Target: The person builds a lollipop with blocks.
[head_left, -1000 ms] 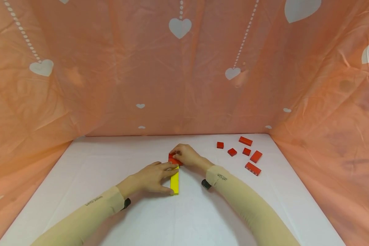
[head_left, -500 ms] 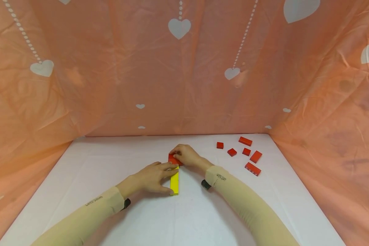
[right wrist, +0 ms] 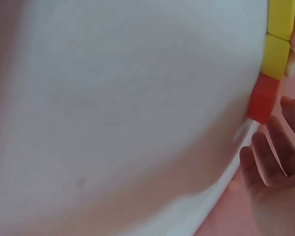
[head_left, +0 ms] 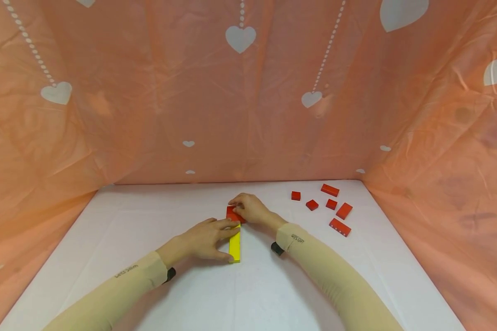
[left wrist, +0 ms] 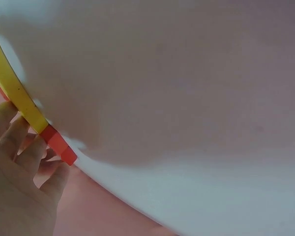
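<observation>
In the head view, a yellow strip of blocks (head_left: 234,246) lies lengthwise on the white table, its far end against red blocks (head_left: 234,215). My left hand (head_left: 207,238) rests on the strip with spread fingers, thumb at its near end and fingertips at its far end. My right hand (head_left: 251,209) holds the red part, thumb and fingers bent about it and partly hiding it. A seam splits the yellow blocks (right wrist: 276,54) in the right wrist view, and a red block (right wrist: 264,98) follows them. The left wrist view shows left fingertips along the yellow strip (left wrist: 14,88).
Several loose red blocks lie at the back right, among them a small one (head_left: 296,196) and a longer one with pale dots on its side (head_left: 340,227). The white table (head_left: 157,202) is walled by orange cloth (head_left: 215,105) with white hearts.
</observation>
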{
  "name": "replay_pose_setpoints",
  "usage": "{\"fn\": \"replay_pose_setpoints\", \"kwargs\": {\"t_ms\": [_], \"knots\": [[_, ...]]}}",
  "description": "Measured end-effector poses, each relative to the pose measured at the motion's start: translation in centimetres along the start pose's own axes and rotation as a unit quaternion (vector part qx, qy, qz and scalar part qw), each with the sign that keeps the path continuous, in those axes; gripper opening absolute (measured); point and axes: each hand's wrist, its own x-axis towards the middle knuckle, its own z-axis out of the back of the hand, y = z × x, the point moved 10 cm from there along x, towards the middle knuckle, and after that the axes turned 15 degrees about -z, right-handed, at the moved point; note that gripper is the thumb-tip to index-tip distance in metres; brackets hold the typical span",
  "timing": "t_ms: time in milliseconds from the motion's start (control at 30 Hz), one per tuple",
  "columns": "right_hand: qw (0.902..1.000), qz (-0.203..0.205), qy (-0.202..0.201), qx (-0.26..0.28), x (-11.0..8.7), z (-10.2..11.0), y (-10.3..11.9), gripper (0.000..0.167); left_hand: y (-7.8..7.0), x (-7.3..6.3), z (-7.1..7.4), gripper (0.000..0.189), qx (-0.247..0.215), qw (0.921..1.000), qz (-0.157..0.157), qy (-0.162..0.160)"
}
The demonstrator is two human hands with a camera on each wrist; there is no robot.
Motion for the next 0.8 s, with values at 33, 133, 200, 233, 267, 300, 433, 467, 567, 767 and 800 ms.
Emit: {"fn": "replay_pose_setpoints", "kwargs": {"t_ms": [33, 133, 200, 233, 267, 300, 433, 467, 567, 767, 800], "knots": [[0.9999, -0.008, 0.0, 0.013, 0.0, 0.2, -0.2, 0.027, 0.0, 0.0, 0.0, 0.084, 0.001, 1.0, 0.0, 0.0], [0.9978, -0.033, -0.003, 0.057, -0.1, 0.9, -1.1, 0.031, -0.1, 0.0, 0.0, 0.083, 0.003, 1.0, 0.002, 0.002], [0.9962, -0.041, -0.012, 0.075, -0.3, 1.7, -1.6, 0.034, 0.0, 0.1, 0.0, 0.083, 0.001, 1.0, 0.005, 0.005], [0.9959, -0.04, -0.02, 0.078, -0.4, 2.2, -1.8, 0.034, 0.0, 0.1, 0.0, 0.083, 0.001, 0.9999, 0.007, 0.008], [0.9959, -0.039, -0.027, 0.077, -0.5, 2.7, -2.0, 0.035, 0.0, 0.1, -0.1, 0.083, 0.0, 0.9999, 0.009, 0.009], [0.996, -0.036, -0.037, 0.073, -0.7, 3.3, -2.3, 0.035, 0.0, 0.1, -0.1, 0.083, -0.001, 0.9999, 0.01, 0.011], [0.9947, -0.034, -0.074, 0.064, -1.5, 5.9, -3.6, 0.037, 0.1, 0.1, -0.1, 0.083, -0.007, 0.9998, 0.014, 0.015], [0.9938, -0.036, -0.083, 0.065, -1.8, 6.5, -4.0, 0.037, 0.0, 0.1, -0.1, 0.083, -0.007, 0.9998, 0.014, 0.015], [0.9909, -0.04, -0.109, 0.068, -2.8, 8.5, -5.6, 0.036, 0.0, 0.1, -0.1, 0.083, -0.006, 0.9998, 0.014, 0.013], [0.9861, -0.073, -0.133, 0.068, -4.2, 11.2, -9.6, 0.037, -0.1, 0.0, 0.0, 0.082, -0.008, 0.9998, 0.012, 0.011], [0.9851, -0.083, -0.135, 0.067, -4.4, 11.5, -10.4, 0.037, -0.1, -0.1, 0.0, 0.082, -0.009, 0.9998, 0.013, 0.011]]}}
